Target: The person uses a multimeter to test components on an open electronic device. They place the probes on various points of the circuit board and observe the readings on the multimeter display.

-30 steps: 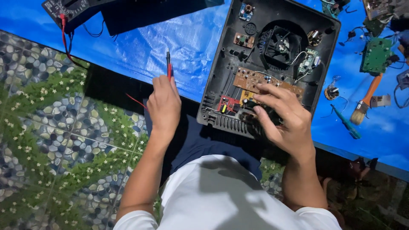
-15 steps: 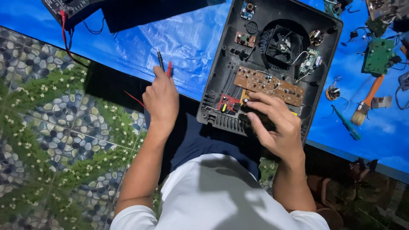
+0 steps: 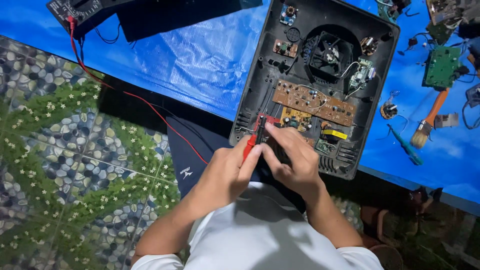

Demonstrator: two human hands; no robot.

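The left hand (image 3: 225, 172) holds a red test probe (image 3: 250, 145) and a black test probe (image 3: 261, 129) together, tips pointing into the near edge of an opened black appliance housing (image 3: 250, 107). The right hand (image 3: 295, 160) rests just beside it, fingers touching the probes and the housing's lower boards. Inside the housing sit a long brown circuit board (image 3: 314, 102), a black cooling fan (image 3: 330, 54) and a yellow component (image 3: 335, 134). A red lead (image 3: 120, 92) runs across the floor to a multimeter (image 3: 75, 9) at the top left. On the blue tarp (image 3: 200, 55) to the right lie a paintbrush (image 3: 429, 122), a green circuit board (image 3: 442, 66) and a teal screwdriver (image 3: 406, 146).
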